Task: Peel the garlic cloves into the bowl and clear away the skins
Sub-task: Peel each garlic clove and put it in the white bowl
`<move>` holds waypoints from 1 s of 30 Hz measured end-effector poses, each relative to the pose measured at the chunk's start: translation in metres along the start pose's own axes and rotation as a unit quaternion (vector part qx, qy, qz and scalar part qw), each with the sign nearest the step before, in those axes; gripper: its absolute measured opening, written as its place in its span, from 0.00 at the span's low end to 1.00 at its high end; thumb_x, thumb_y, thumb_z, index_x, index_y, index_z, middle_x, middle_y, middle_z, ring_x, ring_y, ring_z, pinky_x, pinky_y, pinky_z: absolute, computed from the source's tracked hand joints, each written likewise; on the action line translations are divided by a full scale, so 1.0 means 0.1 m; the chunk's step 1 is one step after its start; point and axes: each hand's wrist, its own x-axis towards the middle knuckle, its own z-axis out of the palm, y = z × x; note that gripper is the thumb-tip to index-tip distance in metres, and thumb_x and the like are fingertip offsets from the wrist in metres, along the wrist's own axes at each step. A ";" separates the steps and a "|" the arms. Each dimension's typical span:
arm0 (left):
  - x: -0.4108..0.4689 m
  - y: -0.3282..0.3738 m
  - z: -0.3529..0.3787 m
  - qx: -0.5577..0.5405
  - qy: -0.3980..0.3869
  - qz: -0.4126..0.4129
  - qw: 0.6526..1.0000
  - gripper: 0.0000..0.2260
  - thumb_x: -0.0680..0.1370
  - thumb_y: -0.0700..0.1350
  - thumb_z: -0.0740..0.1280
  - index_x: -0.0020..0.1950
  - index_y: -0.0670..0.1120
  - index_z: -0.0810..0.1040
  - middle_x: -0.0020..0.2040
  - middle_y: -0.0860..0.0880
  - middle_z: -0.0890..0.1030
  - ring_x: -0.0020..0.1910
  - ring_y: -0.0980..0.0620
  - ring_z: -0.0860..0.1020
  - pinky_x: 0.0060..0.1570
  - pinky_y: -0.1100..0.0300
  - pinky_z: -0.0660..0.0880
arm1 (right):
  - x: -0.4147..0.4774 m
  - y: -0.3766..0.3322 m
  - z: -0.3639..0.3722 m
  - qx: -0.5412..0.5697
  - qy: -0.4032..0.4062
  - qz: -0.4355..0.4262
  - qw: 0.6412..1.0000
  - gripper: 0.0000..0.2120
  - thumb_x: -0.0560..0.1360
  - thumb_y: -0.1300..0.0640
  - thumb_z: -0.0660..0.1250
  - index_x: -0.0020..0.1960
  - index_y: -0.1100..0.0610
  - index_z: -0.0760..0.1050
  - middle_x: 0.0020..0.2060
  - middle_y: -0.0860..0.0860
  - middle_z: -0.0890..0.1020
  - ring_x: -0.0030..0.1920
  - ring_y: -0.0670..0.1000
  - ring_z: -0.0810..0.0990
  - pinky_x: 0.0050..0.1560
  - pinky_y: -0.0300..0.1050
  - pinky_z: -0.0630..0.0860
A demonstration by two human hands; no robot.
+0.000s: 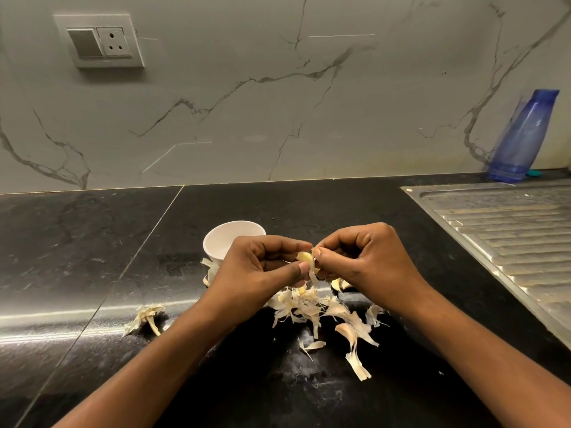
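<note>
Hands seen from the head view: both raised together over the black surface, fingertips almost touching. Left hand pinches 1 garlic clove between thumb and curled fingers; the clove's pale yellow flesh is partly bared. Right hand pinches a strip of skin that hangs from the clove, with the rest of its fingers curled in.

White bowl stands upright on the surface just behind the left hand, which hides part of it. Its bottom is not visible, so cannot tell what it holds.

Pile of loose skins lies on the surface right below the hands, with more pieces scattered toward the camera. Small pale lumps under the right hand are possibly unpeeled cloves, but they are mostly hidden. Dry garlic stem with papery bits lies apart to the left.

Steel drainboard is set into the surface at right. Blue bottle stands by the marble wall behind it. Switch and socket plate is on the wall at upper left.
</note>
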 end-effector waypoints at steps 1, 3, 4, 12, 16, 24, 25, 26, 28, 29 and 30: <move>0.00 0.00 0.00 -0.002 0.004 -0.001 1.000 0.12 0.77 0.35 0.75 0.60 0.41 0.85 0.49 0.44 0.89 0.49 0.43 0.88 0.52 0.49 0.85 | 0.00 0.00 0.00 0.000 -0.001 -0.001 1.000 0.02 0.77 0.59 0.77 0.46 0.56 0.88 0.37 0.50 0.88 0.37 0.52 0.89 0.42 0.55 0.88; 0.00 0.01 -0.01 -0.019 0.015 -0.002 1.000 0.12 0.75 0.37 0.76 0.59 0.40 0.85 0.48 0.42 0.89 0.48 0.41 0.88 0.51 0.51 0.85 | 0.00 -0.02 0.00 0.007 0.004 0.000 1.000 0.02 0.77 0.59 0.77 0.46 0.57 0.88 0.37 0.51 0.88 0.37 0.53 0.89 0.42 0.54 0.88; 0.00 0.02 -0.01 -0.036 0.022 -0.004 0.999 0.14 0.74 0.38 0.76 0.58 0.39 0.85 0.48 0.41 0.88 0.48 0.40 0.88 0.51 0.52 0.85 | 0.00 -0.02 -0.01 0.013 0.009 0.004 1.000 0.02 0.77 0.59 0.77 0.46 0.57 0.88 0.37 0.52 0.88 0.37 0.53 0.89 0.42 0.54 0.88; 0.02 0.05 -0.06 -0.123 0.051 -0.024 0.991 0.12 0.76 0.32 0.73 0.59 0.34 0.83 0.50 0.36 0.87 0.51 0.38 0.87 0.52 0.52 0.85 | 0.00 0.00 -0.04 -0.005 0.025 0.014 1.000 0.02 0.76 0.59 0.79 0.45 0.57 0.88 0.36 0.50 0.88 0.37 0.51 0.89 0.41 0.48 0.87; 0.02 0.06 -0.06 -0.122 0.055 -0.030 0.990 0.11 0.76 0.32 0.73 0.58 0.34 0.83 0.50 0.36 0.87 0.50 0.38 0.88 0.51 0.53 0.86 | 0.01 0.01 -0.05 0.007 0.030 0.013 0.999 0.03 0.75 0.62 0.79 0.47 0.56 0.88 0.38 0.51 0.89 0.39 0.52 0.89 0.44 0.54 0.88; 0.01 0.02 -0.04 -0.008 0.047 -0.004 0.999 0.12 0.74 0.37 0.77 0.57 0.39 0.85 0.47 0.43 0.89 0.47 0.43 0.89 0.51 0.52 0.86 | -0.01 0.05 0.01 -0.037 -0.037 -0.021 0.998 0.07 0.77 0.51 0.78 0.51 0.54 0.89 0.40 0.45 0.89 0.41 0.48 0.89 0.44 0.49 0.87; 0.01 0.02 -0.03 0.003 0.045 -0.001 0.999 0.12 0.74 0.37 0.76 0.57 0.39 0.86 0.47 0.43 0.89 0.47 0.44 0.89 0.51 0.52 0.86 | -0.01 0.05 0.01 -0.043 -0.038 -0.022 0.998 0.08 0.76 0.50 0.78 0.51 0.54 0.89 0.40 0.45 0.89 0.41 0.47 0.88 0.43 0.47 0.87; 0.01 0.01 -0.03 0.011 0.044 0.003 0.999 0.12 0.75 0.36 0.76 0.57 0.39 0.86 0.47 0.44 0.89 0.47 0.44 0.89 0.51 0.52 0.86 | 0.00 0.05 0.00 -0.048 -0.037 -0.022 0.998 0.08 0.76 0.51 0.77 0.51 0.54 0.89 0.40 0.44 0.89 0.41 0.47 0.88 0.43 0.46 0.86; 0.01 0.00 -0.01 0.025 0.045 0.011 0.999 0.11 0.75 0.36 0.76 0.58 0.39 0.86 0.47 0.44 0.89 0.47 0.44 0.89 0.51 0.51 0.86 | 0.01 0.06 -0.01 -0.060 -0.039 -0.023 0.997 0.07 0.77 0.51 0.77 0.51 0.53 0.89 0.40 0.44 0.89 0.40 0.47 0.88 0.43 0.47 0.87; 0.01 0.00 -0.01 0.033 0.045 0.016 0.998 0.11 0.76 0.36 0.76 0.57 0.39 0.86 0.47 0.44 0.89 0.47 0.45 0.89 0.51 0.50 0.86 | 0.01 0.06 -0.01 -0.065 -0.043 -0.027 0.997 0.07 0.77 0.51 0.77 0.51 0.53 0.89 0.39 0.44 0.89 0.40 0.47 0.88 0.42 0.49 0.87; 0.01 -0.01 -0.01 0.043 0.043 0.021 0.998 0.11 0.76 0.36 0.77 0.57 0.39 0.86 0.47 0.45 0.89 0.47 0.45 0.89 0.52 0.50 0.86 | 0.01 0.07 -0.02 -0.071 -0.050 -0.029 0.996 0.06 0.77 0.52 0.77 0.51 0.52 0.89 0.39 0.44 0.89 0.39 0.48 0.88 0.42 0.50 0.87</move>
